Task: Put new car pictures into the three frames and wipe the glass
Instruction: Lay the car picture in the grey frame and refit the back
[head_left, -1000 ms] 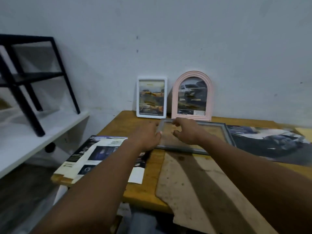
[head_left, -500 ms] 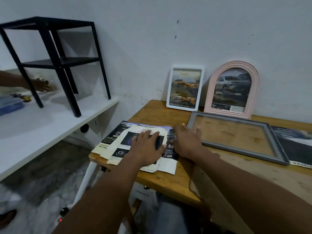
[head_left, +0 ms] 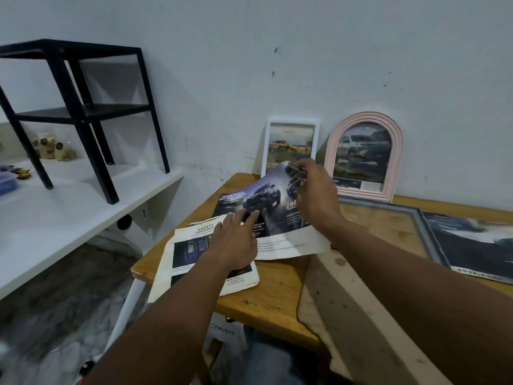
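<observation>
my right hand (head_left: pixel 313 195) pinches the far edge of the dark car page (head_left: pixel 266 207) and has that edge raised off the table (head_left: pixel 272 295), while the near white margin rests on the wood. my left hand (head_left: pixel 236 240) lies flat with fingers spread, pressing on the safety sheet (head_left: pixel 191 245) and the near corner of the car page, gripping nothing. the gray frame (head_left: pixel 416 218) lies flat and empty at about three o'clock from my right hand, just beside it, its long axis running from nine to three across the table. so i judge the right hand is the nearer one to carry the page over, and the page must swing rightward. the white frame (head_left: pixel 290 145) and pink arched frame (head_left: pixel 363 154) lean on the wall at twelve, each holding a car picture.
</observation>
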